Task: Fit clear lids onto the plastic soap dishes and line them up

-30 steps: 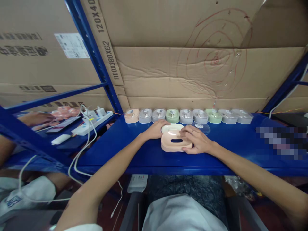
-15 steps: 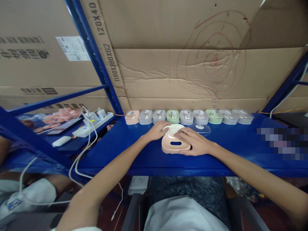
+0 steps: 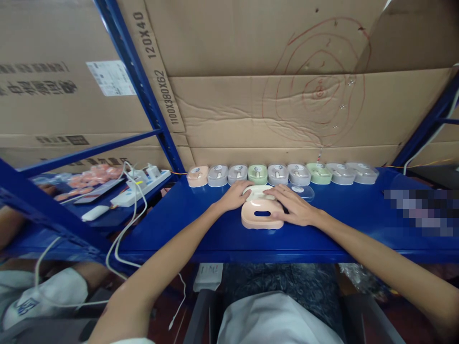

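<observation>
On the blue shelf a white oval tray (image 3: 258, 192) lies right behind a peach soap-box base (image 3: 262, 221), which has a long slot in its floor. My left hand (image 3: 236, 196) is closed around the white tray's left end, thumb at its front edge. Stretched across from the right, my right hand (image 3: 294, 205) has its fingertips over the tray's right end. Its thumb is spread apart from them and touches the peach base's right rim. The fingers cover part of the tray. A clear lid (image 3: 304, 193) with a round sticker lies just behind my right hand.
A row of lidded soap boxes, among them a peach box (image 3: 197, 177) and a green box (image 3: 257, 175), stands along the cardboard back wall. To the left, a power strip (image 3: 143, 188), white cables (image 3: 120, 239) and peach-coloured parts (image 3: 95, 177) lie beyond a blue post. Another person's leg shows lower left.
My right thumb has come up from the peach base's front right side to its rim, and the right fingers have drawn back toward the white tray's right end. The left hand keeps its place.
</observation>
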